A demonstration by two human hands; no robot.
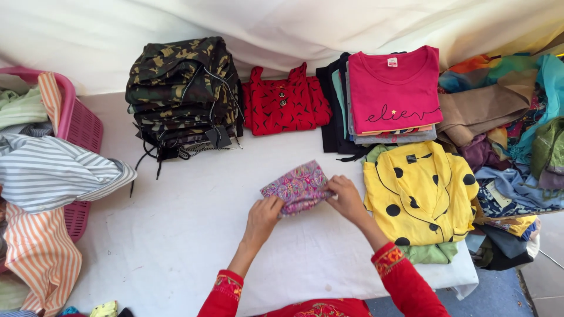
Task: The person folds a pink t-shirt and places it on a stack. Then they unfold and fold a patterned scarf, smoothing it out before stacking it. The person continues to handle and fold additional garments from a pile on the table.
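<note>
A small folded cloth with a pink and purple floral print (297, 186) lies on the white-covered table (188, 235). My left hand (263, 216) grips its near left edge. My right hand (346, 198) pinches its right edge. Both my sleeves are red with embroidered cuffs.
A stack of camouflage garments (182, 88) stands at the back left, a red patterned top (285, 103) beside it, then a stack topped by a pink t-shirt (395, 88). A yellow polka-dot shirt (420, 194) lies right. A pink basket (73, 120) with striped clothes (50, 170) is left; loose clothes (511, 129) are heaped right.
</note>
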